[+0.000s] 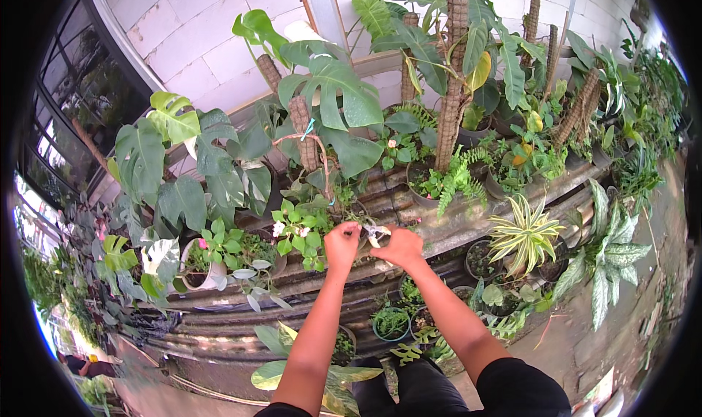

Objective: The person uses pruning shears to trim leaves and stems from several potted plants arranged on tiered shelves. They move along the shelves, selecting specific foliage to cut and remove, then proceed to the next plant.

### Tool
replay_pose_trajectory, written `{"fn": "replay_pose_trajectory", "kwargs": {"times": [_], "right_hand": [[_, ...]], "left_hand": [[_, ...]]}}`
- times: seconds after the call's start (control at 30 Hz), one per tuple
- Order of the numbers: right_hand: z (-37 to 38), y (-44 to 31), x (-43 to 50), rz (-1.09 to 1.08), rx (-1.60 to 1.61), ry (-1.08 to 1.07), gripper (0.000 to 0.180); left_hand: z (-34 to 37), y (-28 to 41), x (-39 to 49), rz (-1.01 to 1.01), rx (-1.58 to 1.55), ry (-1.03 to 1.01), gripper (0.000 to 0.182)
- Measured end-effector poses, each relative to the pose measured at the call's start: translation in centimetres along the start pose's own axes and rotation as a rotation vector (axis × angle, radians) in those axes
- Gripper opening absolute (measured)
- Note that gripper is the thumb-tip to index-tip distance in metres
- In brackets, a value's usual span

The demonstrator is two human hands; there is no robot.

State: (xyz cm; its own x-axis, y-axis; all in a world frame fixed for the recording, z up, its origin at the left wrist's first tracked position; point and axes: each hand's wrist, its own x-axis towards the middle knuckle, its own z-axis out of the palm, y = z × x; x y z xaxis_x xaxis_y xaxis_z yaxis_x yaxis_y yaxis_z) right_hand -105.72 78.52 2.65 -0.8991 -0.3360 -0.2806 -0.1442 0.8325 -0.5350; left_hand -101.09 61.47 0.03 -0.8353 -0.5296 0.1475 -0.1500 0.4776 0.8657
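My right hand (403,246) is closed around the pale handles of a pair of pruning shears (377,232). The shears' metal end points left, towards my left hand (343,244). That hand has its fingers curled and pinched close to the blades; whether a thin stem is between them is too small to tell. Both hands are over the front of a pot (359,211) with small greenery. Behind them a moss pole (303,134) carries a monstera (329,91), its brown stem tied with blue-green string. A white-flowered plant (299,230) grows just left of my left hand.
Corrugated sheets (230,329) form the tiered shelf. A white pot (204,266) stands left, a variegated rosette plant (525,233) right. Below my arms are small pots, one with a teal rim (390,324). A block wall (181,39) rises behind. Another person (90,365) appears far lower left.
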Motion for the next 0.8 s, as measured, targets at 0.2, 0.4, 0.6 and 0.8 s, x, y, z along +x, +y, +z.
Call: {"fn": "replay_pose_trajectory", "kwargs": {"times": [0.2, 0.4, 0.6, 0.8], "right_hand": [[-0.2, 4.0, -2.1, 0.012, 0.267, 0.102, 0.068], [0.6, 4.0, -3.4, 0.004, 0.365, 0.109, 0.067], [-0.3, 3.0, -2.4, -0.032, 0.366, 0.189, 0.064], [0.4, 3.9, -3.0, 0.009, 0.325, 0.13, 0.067]], "left_hand": [[-0.7, 1.6, -3.9, 0.113, -0.015, 0.032, 0.018], [0.3, -0.4, -6.4, 0.089, -0.044, 0.037, 0.018], [2.0, -1.4, 2.6, 0.087, 0.305, -0.018, 0.014], [4.2, 0.5, 4.2, 0.05, 0.471, -0.009, 0.014]]}}
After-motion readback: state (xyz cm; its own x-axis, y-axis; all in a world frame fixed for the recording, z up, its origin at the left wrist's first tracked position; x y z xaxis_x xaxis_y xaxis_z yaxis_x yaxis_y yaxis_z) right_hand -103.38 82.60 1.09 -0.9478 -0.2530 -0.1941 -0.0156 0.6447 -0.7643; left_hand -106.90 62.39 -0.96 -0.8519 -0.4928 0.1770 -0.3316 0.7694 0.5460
